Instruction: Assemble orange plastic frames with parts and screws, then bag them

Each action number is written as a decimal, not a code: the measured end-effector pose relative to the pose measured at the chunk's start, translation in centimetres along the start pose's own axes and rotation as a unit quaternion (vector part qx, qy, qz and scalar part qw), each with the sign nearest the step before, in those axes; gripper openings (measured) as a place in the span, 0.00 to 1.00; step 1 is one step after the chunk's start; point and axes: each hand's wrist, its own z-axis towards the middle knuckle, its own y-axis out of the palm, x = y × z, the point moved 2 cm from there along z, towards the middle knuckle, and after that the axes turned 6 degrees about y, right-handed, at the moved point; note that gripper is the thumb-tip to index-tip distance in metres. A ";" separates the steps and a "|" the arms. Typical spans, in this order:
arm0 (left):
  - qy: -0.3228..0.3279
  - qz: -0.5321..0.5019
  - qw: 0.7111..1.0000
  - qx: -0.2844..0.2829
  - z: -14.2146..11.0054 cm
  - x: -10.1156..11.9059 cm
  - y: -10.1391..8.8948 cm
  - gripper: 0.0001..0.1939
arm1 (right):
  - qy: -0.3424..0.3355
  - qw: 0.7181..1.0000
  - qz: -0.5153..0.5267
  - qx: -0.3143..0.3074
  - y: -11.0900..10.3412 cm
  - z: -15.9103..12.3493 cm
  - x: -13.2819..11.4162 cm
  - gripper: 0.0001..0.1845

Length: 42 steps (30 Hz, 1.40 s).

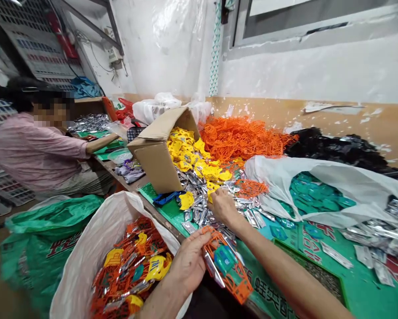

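My left hand [188,262] is closed on an orange plastic lattice frame [241,289] over the table's front edge. A teal plastic piece [226,259] lies in the frame, with a silver strip [215,271] along its side. Further in, my right hand [223,206] reaches over the heap, fingers pinched at a yellow plastic piece [213,186]; the fingertips are partly hidden. Around it lie silver packets [199,206] and more yellow pieces [202,168], spilling from a tipped cardboard box [155,166].
Left of my left hand stands a white sack [75,261] of assembled orange frames. Orange frames [241,137] heap against the wall. A white bag [272,166] of teal pieces lies right, beside a green tray [343,288] of small dark bits. A co-worker [39,141] sits at left.
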 end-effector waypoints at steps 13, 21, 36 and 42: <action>0.006 -0.044 0.998 0.039 1.2 -1.8 -0.3 0.04 | 0.040 0.968 0.217 0.119 -4.1 -4.5 2.2 0.15; 0.009 0.023 0.990 -0.136 -1.1 -1.6 2.5 0.12 | 0.244 0.745 0.621 0.000 -4.0 -13.0 3.5 0.25; 0.149 0.396 0.885 -0.197 -1.8 -1.9 4.1 0.12 | 0.108 0.921 0.373 0.004 -5.8 -14.6 3.1 0.21; 0.190 0.514 0.811 -0.206 -0.2 -2.1 2.1 0.12 | 0.076 0.950 0.301 0.014 -8.4 -15.2 2.4 0.17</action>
